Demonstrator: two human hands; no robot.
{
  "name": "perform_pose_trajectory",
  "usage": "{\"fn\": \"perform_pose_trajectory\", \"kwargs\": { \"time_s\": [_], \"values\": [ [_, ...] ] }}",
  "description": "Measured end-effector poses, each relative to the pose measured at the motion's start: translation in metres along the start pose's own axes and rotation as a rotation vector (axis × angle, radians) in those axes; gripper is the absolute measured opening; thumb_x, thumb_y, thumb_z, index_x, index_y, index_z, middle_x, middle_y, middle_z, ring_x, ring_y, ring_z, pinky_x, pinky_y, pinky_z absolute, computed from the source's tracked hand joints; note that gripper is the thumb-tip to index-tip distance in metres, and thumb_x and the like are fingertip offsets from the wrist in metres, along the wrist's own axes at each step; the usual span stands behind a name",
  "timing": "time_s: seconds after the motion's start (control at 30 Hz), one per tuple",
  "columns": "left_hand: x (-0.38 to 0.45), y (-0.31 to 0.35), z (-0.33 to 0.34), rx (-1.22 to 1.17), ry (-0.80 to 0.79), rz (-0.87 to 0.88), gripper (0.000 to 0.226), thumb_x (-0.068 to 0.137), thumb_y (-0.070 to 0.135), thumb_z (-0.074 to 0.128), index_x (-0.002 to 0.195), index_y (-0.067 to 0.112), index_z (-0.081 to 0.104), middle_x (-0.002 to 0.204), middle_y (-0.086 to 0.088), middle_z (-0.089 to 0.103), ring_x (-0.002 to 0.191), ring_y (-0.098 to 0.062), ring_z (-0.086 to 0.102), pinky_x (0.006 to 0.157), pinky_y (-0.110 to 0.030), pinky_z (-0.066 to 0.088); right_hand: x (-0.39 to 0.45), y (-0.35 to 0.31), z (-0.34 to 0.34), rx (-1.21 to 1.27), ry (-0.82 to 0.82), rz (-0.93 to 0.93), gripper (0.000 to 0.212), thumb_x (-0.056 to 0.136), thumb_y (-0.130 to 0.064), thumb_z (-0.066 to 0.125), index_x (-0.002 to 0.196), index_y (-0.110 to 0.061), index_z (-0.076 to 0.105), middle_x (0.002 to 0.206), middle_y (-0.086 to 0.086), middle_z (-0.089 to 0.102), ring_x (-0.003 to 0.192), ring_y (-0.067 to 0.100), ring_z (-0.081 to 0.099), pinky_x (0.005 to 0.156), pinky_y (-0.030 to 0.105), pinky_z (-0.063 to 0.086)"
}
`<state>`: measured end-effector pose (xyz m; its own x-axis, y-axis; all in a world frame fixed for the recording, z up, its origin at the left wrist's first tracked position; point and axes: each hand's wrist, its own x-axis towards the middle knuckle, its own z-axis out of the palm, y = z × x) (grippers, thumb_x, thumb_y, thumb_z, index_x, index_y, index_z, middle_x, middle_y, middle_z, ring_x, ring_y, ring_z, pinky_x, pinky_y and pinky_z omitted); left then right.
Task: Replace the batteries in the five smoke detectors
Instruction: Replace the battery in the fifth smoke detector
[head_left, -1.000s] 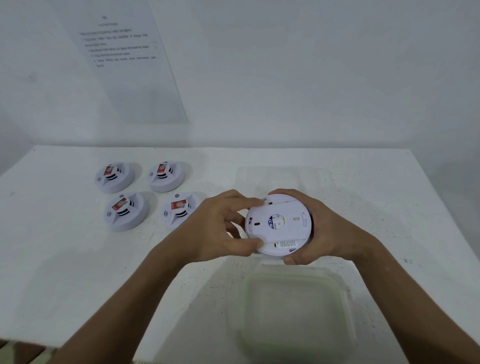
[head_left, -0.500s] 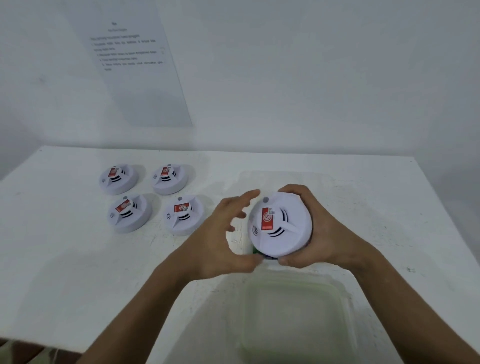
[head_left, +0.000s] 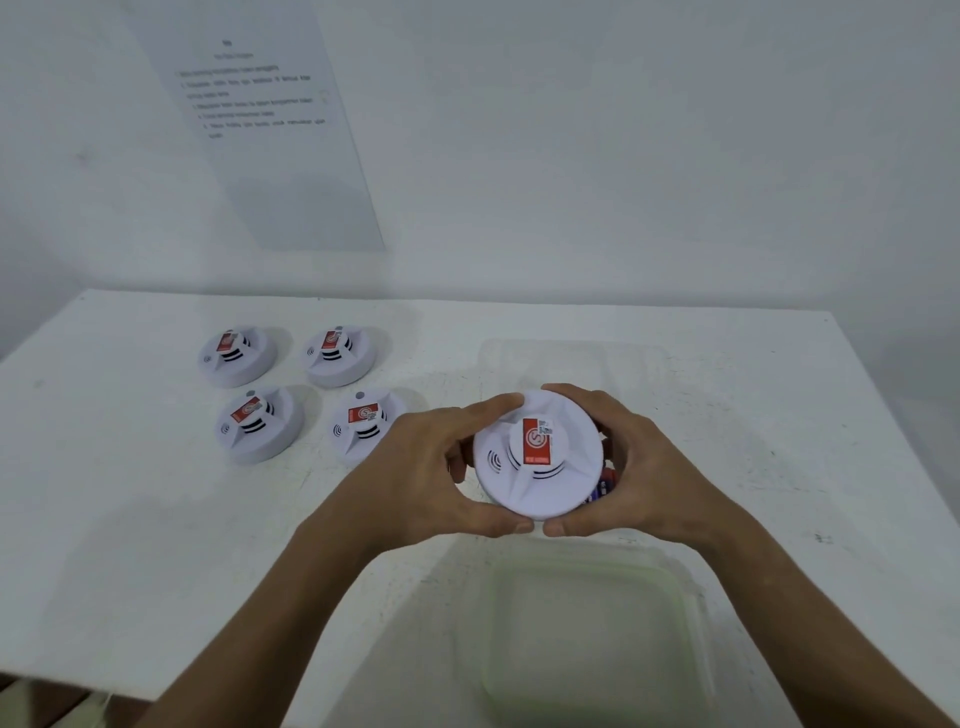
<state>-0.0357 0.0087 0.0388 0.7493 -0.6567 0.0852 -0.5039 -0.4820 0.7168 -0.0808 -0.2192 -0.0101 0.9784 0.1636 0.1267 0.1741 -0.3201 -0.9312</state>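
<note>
Both hands hold one white smoke detector (head_left: 537, 470) above the table, its front with the red label turned up towards me. My left hand (head_left: 431, 478) grips its left rim with thumb below and fingers above. My right hand (head_left: 644, 475) grips the right rim the same way. A dark bit of a battery (head_left: 605, 480) shows at the detector's right edge, by my right palm. Several more white detectors lie face up at the left: two at the back (head_left: 236, 353) (head_left: 340, 353) and two in front (head_left: 260, 421) (head_left: 363, 423).
A clear plastic container (head_left: 670, 582) sits on the white table (head_left: 130, 519) just in front of my hands. Another clear container (head_left: 639, 358) lies behind them. A printed sheet (head_left: 270, 119) hangs on the wall. The table's front edge runs at the lower left.
The detector was turned over from back side up to label side up. My left hand let go for a moment, then closed on the left rim again.
</note>
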Motion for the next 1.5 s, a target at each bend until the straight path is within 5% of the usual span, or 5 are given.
{"fn": "perform_pose_trajectory", "kwargs": {
  "time_s": [1.17, 1.37, 1.5],
  "values": [
    [0.005, -0.007, 0.001, 0.034, -0.006, -0.006, 0.091, 0.06, 0.038, 0.089, 0.14, 0.029, 0.047, 0.076, 0.034, 0.054, 0.064, -0.004, 0.044, 0.058, -0.01, 0.04, 0.002, -0.001, 0.0, 0.005, -0.022, 0.023, 0.102, 0.052, -0.022, 0.097, 0.141, -0.031, 0.047, 0.132, -0.004, 0.062, 0.118, 0.026, 0.06, 0.092, 0.055, 0.054],
    [0.006, -0.009, 0.005, -0.026, 0.001, -0.004, 0.092, 0.062, 0.037, 0.089, 0.142, 0.029, 0.043, 0.088, 0.034, 0.057, 0.069, -0.002, 0.051, 0.06, -0.009, 0.042, 0.001, -0.003, -0.001, 0.006, -0.015, 0.023, 0.101, 0.054, -0.015, 0.097, 0.141, -0.031, 0.046, 0.131, -0.01, 0.062, 0.12, 0.02, 0.06, 0.095, 0.051, 0.054],
    [0.006, -0.013, 0.009, -0.051, 0.016, -0.025, 0.102, 0.062, 0.046, 0.086, 0.145, 0.043, 0.026, 0.094, 0.012, 0.065, 0.075, -0.009, 0.056, 0.066, -0.019, 0.051, -0.001, -0.007, -0.002, 0.011, -0.017, 0.016, 0.099, 0.056, -0.011, 0.096, 0.14, -0.03, 0.046, 0.131, -0.014, 0.061, 0.122, 0.014, 0.058, 0.097, 0.049, 0.053]
  ]
}}
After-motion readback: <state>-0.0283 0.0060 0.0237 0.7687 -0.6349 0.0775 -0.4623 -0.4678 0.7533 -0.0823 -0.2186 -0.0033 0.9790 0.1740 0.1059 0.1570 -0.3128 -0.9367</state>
